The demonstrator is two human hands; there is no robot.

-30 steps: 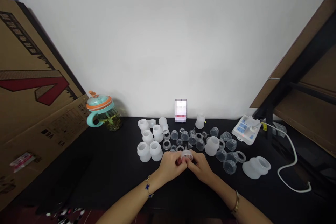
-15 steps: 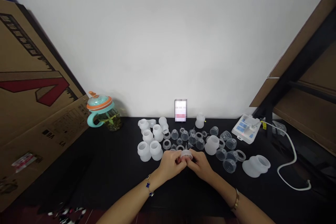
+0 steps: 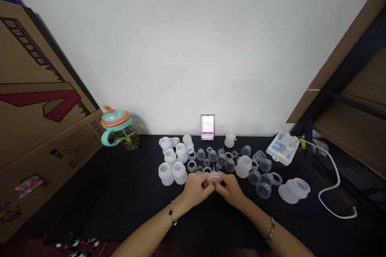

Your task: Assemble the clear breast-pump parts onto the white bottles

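My left hand (image 3: 196,189) and my right hand (image 3: 230,190) meet at the middle of the black table (image 3: 135,204). Both pinch one small translucent plastic cap (image 3: 214,177) between their fingertips, a little above the tabletop. Just beyond the hands lie several clear domes and rings (image 3: 221,160). White bottle-shaped parts (image 3: 173,163) stand to the left of them. One more white part (image 3: 243,166) stands to the right of the cap.
A teal and orange lidded cup (image 3: 118,130) stands at the back left beside cardboard boxes (image 3: 33,100). A white device (image 3: 282,147) with a white cable (image 3: 334,184) sits at the right, near a larger white funnel part (image 3: 294,190). A small card (image 3: 207,127) leans on the wall.
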